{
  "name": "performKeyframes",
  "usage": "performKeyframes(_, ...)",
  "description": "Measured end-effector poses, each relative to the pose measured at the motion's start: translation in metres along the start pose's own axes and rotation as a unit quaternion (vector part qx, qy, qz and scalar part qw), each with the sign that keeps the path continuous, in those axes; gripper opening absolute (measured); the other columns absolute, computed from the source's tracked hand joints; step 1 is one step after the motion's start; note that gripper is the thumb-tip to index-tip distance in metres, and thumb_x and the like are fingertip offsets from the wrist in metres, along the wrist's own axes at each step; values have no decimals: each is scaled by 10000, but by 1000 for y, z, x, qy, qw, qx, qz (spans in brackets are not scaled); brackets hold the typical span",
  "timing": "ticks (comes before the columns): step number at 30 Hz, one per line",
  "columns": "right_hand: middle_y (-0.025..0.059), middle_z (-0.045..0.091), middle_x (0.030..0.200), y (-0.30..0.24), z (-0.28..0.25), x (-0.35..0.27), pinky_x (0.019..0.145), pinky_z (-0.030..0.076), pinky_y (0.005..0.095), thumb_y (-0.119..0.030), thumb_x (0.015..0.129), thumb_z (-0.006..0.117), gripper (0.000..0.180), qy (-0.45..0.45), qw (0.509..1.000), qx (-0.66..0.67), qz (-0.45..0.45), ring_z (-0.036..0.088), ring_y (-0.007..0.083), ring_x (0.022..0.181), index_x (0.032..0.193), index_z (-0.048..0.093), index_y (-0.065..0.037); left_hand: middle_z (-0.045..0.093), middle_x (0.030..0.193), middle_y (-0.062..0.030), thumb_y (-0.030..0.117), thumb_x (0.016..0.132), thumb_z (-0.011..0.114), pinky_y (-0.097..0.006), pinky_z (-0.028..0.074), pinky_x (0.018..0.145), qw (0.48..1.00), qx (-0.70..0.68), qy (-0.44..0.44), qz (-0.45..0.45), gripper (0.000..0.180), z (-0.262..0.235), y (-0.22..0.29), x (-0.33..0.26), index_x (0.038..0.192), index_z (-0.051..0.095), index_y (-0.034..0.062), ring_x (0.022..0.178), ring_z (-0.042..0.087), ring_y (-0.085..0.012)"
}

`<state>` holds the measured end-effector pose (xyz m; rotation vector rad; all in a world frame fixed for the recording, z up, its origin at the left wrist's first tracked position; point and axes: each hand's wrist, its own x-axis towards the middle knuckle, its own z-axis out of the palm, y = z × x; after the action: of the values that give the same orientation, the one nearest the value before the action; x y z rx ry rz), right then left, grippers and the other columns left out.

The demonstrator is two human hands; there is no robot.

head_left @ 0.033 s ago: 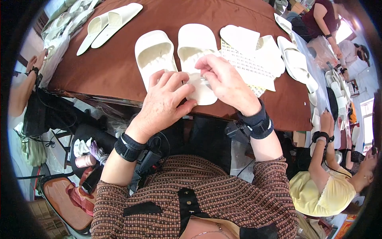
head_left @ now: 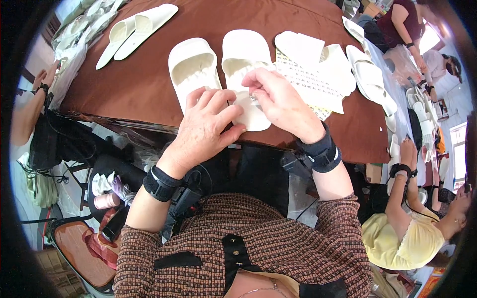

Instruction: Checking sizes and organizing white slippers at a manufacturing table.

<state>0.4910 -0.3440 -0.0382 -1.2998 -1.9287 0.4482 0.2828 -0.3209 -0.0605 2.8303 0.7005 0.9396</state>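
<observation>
Two white slide slippers lie side by side in front of me, toes away: the left slipper (head_left: 191, 57) and the right slipper (head_left: 246, 44). My left hand (head_left: 206, 119) rests with bent, spread fingers over their heel ends, its thumb on the right slipper's heel. Above that slipper's footbed, my right hand (head_left: 283, 102) has thumb and forefinger drawn together. Something tiny shows at the fingertips, too small to make out. Beside this hand, sheets of printed labels (head_left: 303, 77) lie over more white slippers (head_left: 303, 44).
Brown cloth covers the table (head_left: 134, 94). Another pair of white slippers (head_left: 136, 32) lies at the far left, near clear plastic bags (head_left: 82, 37). More slippers (head_left: 367, 79) line the right edge. A co-worker in yellow (head_left: 402, 238) sits at right; another person's arm (head_left: 30, 114) is at left.
</observation>
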Motion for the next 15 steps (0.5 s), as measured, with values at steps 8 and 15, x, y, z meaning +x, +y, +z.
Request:
performKeyframes(8,169,622,979,12,8,8,854,478,414,-15,881,519,162,-8,995,-32,-90,590,353,947,1031,575,6,578,1157,-76,204,762,751,-441,360,1010,1000,9,0,-9,362,0,1,0,1071,598,94,1090,543,-300)
performKeyframes(15,165,629,969,15,11,8,853,474,415,-16,876,520,152,3,993,-52,-105,593,347,941,1014,580,3,578,1158,-75,208,760,753,-440,356,1017,1000,4,0,-12,396,2,0,0,1108,600,94,1093,543,-297)
